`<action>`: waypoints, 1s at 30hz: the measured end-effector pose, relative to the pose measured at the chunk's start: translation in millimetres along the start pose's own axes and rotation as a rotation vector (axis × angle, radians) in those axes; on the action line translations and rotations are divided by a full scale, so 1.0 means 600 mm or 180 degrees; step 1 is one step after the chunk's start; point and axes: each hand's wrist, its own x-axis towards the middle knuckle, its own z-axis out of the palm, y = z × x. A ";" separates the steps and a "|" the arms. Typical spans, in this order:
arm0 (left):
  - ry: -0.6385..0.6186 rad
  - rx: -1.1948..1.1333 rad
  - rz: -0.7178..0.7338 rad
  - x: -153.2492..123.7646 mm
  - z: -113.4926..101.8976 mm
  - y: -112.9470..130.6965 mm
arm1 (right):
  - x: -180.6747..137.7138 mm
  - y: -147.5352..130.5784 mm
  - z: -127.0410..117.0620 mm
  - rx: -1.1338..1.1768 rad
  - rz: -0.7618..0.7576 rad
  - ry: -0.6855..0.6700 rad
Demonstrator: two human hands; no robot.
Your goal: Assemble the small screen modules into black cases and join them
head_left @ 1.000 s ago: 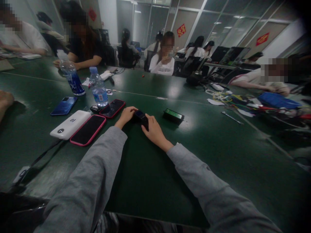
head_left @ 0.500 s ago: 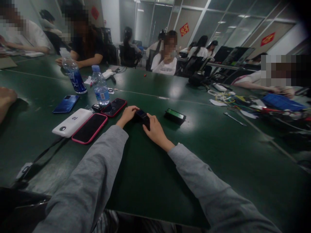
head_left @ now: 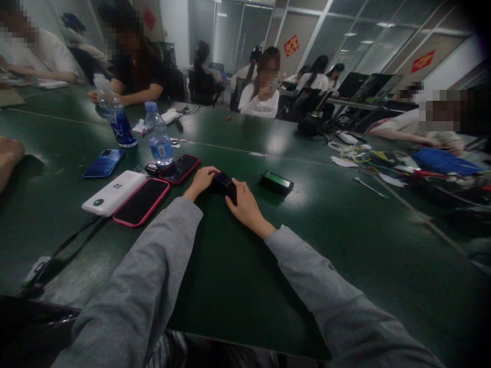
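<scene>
Between my two hands is a small black boxy device with a dark screen (head_left: 224,180) on its face, tilted on the green table. My left hand (head_left: 203,180) closes on its left end. From the right, my right hand (head_left: 246,202) grips its other end, with the thumb on the near side. Part of the device is hidden by my fingers. Just right of my right hand lies a black open case with a green circuit board (head_left: 276,180) inside, untouched. To the left of my left hand rests a dark-screened phone with a red edge (head_left: 180,168).
A pink-cased phone (head_left: 142,202), a white power bank (head_left: 115,193) and a blue phone (head_left: 104,163) lie left. Behind them stand a water bottle (head_left: 158,135) and a blue-labelled bottle (head_left: 117,117). At right are a wrench (head_left: 370,187), tangled cables (head_left: 356,153) and a blue tray (head_left: 447,161). People sit around.
</scene>
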 end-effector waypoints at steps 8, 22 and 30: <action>-0.0017 0.0074 -0.0056 -0.001 -0.001 0.004 | 0.000 -0.004 -0.004 0.0011 0.0054 -0.0032; -0.0035 -0.0047 -0.0045 -0.002 -0.001 0.004 | -0.003 -0.003 -0.006 0.0148 0.0102 -0.0034; -0.0047 0.0077 0.0063 0.000 -0.001 0.004 | -0.001 -0.020 -0.018 -0.0043 -0.0201 0.0020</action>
